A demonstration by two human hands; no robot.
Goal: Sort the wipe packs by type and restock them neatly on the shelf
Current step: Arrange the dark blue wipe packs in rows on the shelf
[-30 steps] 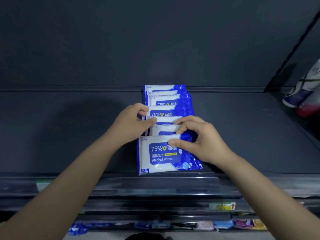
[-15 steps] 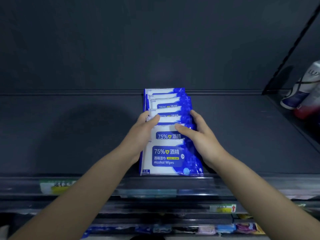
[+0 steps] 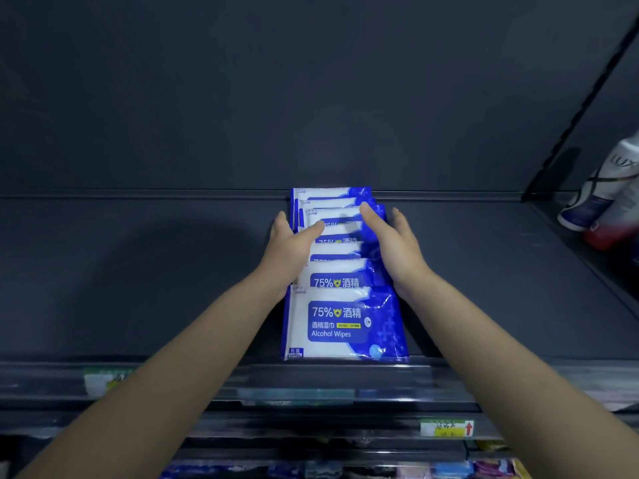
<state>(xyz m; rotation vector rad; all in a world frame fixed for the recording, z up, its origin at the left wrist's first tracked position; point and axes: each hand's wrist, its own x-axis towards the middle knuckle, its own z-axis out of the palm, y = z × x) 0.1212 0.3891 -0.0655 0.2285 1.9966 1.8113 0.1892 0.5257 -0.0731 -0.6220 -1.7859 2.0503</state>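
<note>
- The packs [image 3: 337,250], blue and white and marked "75%" and "Alcohol Wipes", stood in one overlapping row in the middle of the frame, running from the shelf's [image 3: 138,288] front lip to its back wall.
- The front pack [image 3: 342,323] sat just behind the lip, label facing the camera, with each pack behind it showing only its top strip.
- The left hand [image 3: 290,243] lay flat against the row's left side, fingers straight and together; its thumb [image 3: 316,229] reached across the top of a middle pack.
- The right hand [image 3: 397,247] lay against the row's right side, fingers straight and spread a little, one fingertip touching the blue edge of a pack near the back.
- Neither hand curled round anything; both were flat and released, with the row between them.
- A white bottle [image 3: 601,198] leaned at the right edge of the frame, well apart from the packs.
- A yellow price tag [image 3: 446,428] sat on a lower rail at lower right.
</note>
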